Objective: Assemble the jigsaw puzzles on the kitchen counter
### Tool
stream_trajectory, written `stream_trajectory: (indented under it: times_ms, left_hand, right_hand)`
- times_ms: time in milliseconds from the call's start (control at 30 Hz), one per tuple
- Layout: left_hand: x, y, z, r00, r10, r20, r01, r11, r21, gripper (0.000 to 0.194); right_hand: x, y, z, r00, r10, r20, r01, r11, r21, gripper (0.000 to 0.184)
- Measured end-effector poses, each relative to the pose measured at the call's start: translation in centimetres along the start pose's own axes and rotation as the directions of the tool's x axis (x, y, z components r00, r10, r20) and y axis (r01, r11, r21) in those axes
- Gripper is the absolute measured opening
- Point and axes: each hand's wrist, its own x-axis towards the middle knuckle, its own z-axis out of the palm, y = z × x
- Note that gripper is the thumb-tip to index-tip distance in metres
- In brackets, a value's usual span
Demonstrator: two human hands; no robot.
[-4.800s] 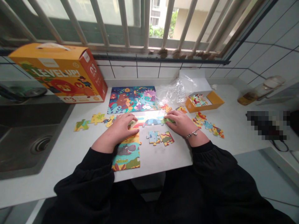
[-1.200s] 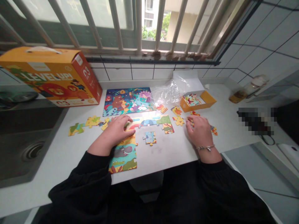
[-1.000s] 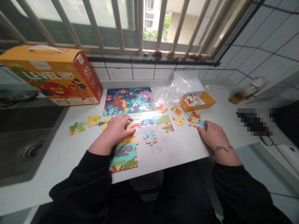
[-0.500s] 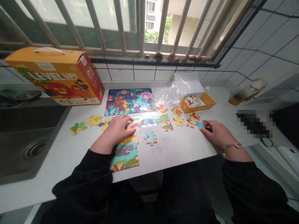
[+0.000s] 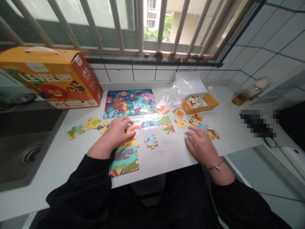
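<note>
My left hand (image 5: 121, 133) rests over the corner of a partly joined jigsaw puzzle (image 5: 125, 155), thumb and fingers apart and bent. The joined strip runs down toward the counter edge, showing a hippo and a crocodile, and right along the picture sheet. A loose blue puzzle piece (image 5: 151, 140) lies inside that corner. My right hand (image 5: 199, 143) hovers or rests at the counter, fingers spread and nothing seen in them. Just beyond its fingertips lie loose yellow and blue pieces (image 5: 180, 123) and a yellow-red piece (image 5: 213, 134).
A dark picture sheet (image 5: 130, 103) lies behind the puzzle. Clear plastic wrap (image 5: 168, 95) and an orange box (image 5: 201, 108) holding pieces stand behind. A large orange carton (image 5: 52, 79) and sink (image 5: 30, 149) are left. More pieces (image 5: 75, 131) lie left; a bottle (image 5: 250, 92) stands right.
My right hand has moved left and nearer me, away from the loose pieces at the right, uncovering a yellow-red one. My left hand stays on the puzzle. The view has shifted slightly.
</note>
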Motion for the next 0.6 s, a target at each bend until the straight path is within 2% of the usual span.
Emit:
stream_trajectory:
  times_ms: [133, 200, 267, 367, 533, 600]
  left_hand:
    - [0.0, 0.0, -0.1, 1.0, 0.0, -0.008, -0.001, 1.0, -0.013, 0.04]
    - [-0.1, 0.0, -0.1, 1.0, -0.005, -0.013, 0.004, 1.0, -0.018, 0.041]
    - [-0.1, 0.1, -0.1, 1.0, -0.011, -0.016, 0.01, 1.0, -0.019, 0.04]
    - [-0.1, 0.2, -0.1, 1.0, -0.016, -0.019, 0.016, 1.0, -0.017, 0.039]
    - [0.0, 0.1, 0.0, 1.0, -0.009, -0.027, 0.008, 1.0, -0.027, 0.039]
    - [0.0, 0.0, 0.1, 0.999, -0.006, -0.032, 0.005, 1.0, -0.03, 0.039]
  right_hand:
    - [0.3, -8.3, 1.6, 0.989, -0.102, 0.106, 0.083, 0.982, 0.17, 0.028]
    - [0.8, -11.2, 2.3, 0.987, -0.1, 0.128, 0.071, 0.975, 0.211, 0.037]
    - [1.4, -13.1, 3.1, 0.992, -0.051, 0.118, 0.024, 0.976, 0.215, 0.053]
    - [2.1, -14.4, 3.8, 0.996, 0.036, 0.086, -0.053, 0.977, 0.207, 0.061]
    - [2.3, -14.7, 4.0, 0.998, 0.06, 0.037, -0.068, 0.96, 0.27, 0.034]
    - [2.2, -14.6, 3.9, 0.998, 0.052, 0.026, -0.058, 0.954, 0.295, 0.029]
